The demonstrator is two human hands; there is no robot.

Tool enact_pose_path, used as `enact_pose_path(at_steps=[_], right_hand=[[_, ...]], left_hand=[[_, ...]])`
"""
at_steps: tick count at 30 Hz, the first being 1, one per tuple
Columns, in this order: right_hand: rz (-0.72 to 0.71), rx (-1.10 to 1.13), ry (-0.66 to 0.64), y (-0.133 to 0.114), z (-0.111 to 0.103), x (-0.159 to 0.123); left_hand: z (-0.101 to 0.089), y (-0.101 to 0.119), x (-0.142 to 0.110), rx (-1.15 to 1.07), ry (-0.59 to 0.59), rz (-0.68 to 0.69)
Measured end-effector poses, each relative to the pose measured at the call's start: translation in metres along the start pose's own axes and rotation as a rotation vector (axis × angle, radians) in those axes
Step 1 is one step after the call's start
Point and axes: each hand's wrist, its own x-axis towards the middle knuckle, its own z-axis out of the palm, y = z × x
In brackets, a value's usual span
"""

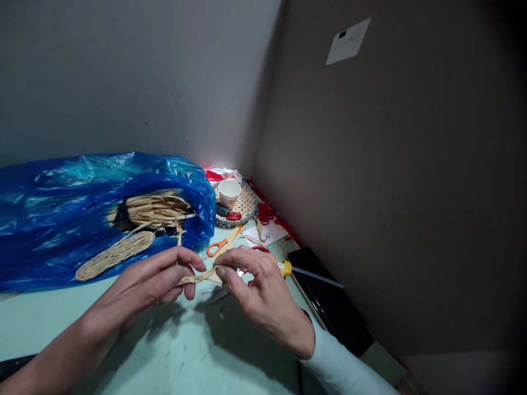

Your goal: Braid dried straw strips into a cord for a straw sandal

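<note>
Between my two hands a pale straw braid [198, 278] stretches above the table. My left hand [158, 278] is closed on one end of it, with the thumb partly hidden. At the other end, the thumb and forefinger of my right hand [257, 277] pinch the strands, where a wider flat piece shows. Behind my left hand lies an oval coiled sole-shaped mat of braided straw [116, 256], resting partly on a blue plastic bag [61, 219]. Inside the bag's mouth sits a bundle of dry straw-like strips [156, 211].
Orange-handled scissors [224, 241] lie beyond my hands. A woven tray [246, 206] bears a paper cup [229, 192] and a small red item. A yellow glue gun [285, 268] with a glue stick lies behind my right hand, near a black flat object [329, 296]. Walls rise behind and right.
</note>
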Motion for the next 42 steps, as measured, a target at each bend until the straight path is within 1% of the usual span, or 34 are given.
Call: enact_pose_path(at_steps=[3, 6, 7, 9, 11, 12, 14, 16, 18, 20, 22, 24, 26, 31, 33, 35, 37, 39, 42], right_hand=[[0.034, 0.057, -0.044, 0.004, -0.002, 0.002], [0.063, 0.172, -0.082, 0.003, -0.007, 0.005], [0.068, 0.201, -0.074, 0.001, -0.010, 0.005], [0.061, 0.208, -0.019, -0.002, -0.013, 0.005], [0.028, 0.144, 0.024, -0.005, -0.013, 0.004], [0.007, 0.100, 0.010, -0.005, -0.012, 0.003], [-0.037, 0.016, -0.080, -0.004, -0.008, 0.002], [-0.057, -0.021, -0.212, -0.002, -0.005, 0.001], [-0.040, -0.014, -0.311, 0.002, -0.003, 0.002], [0.005, 0.002, -0.368, 0.006, -0.003, 0.003], [0.032, -0.025, -0.393, 0.011, -0.001, 0.003], [0.004, -0.092, -0.393, 0.016, 0.003, 0.002], [-0.060, -0.170, -0.343, 0.020, 0.009, 0.000], [-0.217, -0.290, -0.150, 0.022, 0.021, -0.009], [-0.246, -0.317, -0.121, 0.020, 0.023, -0.010], [-0.238, -0.331, -0.142, 0.020, 0.022, -0.010], [-0.207, -0.344, -0.197, 0.021, 0.021, -0.009], [-0.168, -0.344, -0.254, 0.021, 0.018, -0.007], [-0.101, -0.256, -0.335, 0.019, 0.012, -0.005]], left_hand=[[0.000, -0.002, 0.001, -0.132, -0.032, -0.094], [0.005, 0.001, 0.002, -0.116, 0.054, -0.065], [0.007, 0.002, 0.002, -0.115, 0.063, -0.057], [0.010, 0.005, 0.001, -0.097, 0.059, -0.059], [0.012, 0.006, -0.001, -0.061, 0.045, -0.056], [0.013, 0.006, -0.003, -0.037, 0.038, -0.037], [0.016, 0.004, -0.005, 0.031, 0.034, 0.052], [0.021, 0.000, -0.007, 0.127, 0.055, 0.192], [0.027, -0.005, -0.009, 0.226, 0.076, 0.318], [0.034, -0.011, -0.012, 0.322, 0.078, 0.377], [0.040, -0.016, -0.015, 0.443, 0.061, 0.354], [0.043, -0.019, -0.019, 0.532, 0.063, 0.297], [0.042, -0.021, -0.021, 0.546, 0.056, 0.266], [0.036, -0.016, -0.017, 0.473, -0.004, 0.281], [0.037, -0.016, -0.015, 0.465, -0.024, 0.260], [0.039, -0.019, -0.015, 0.451, -0.014, 0.252], [0.041, -0.023, -0.017, 0.426, -0.004, 0.265], [0.042, -0.026, -0.017, 0.432, -0.025, 0.258], [0.039, -0.023, -0.014, 0.479, -0.058, 0.219]])
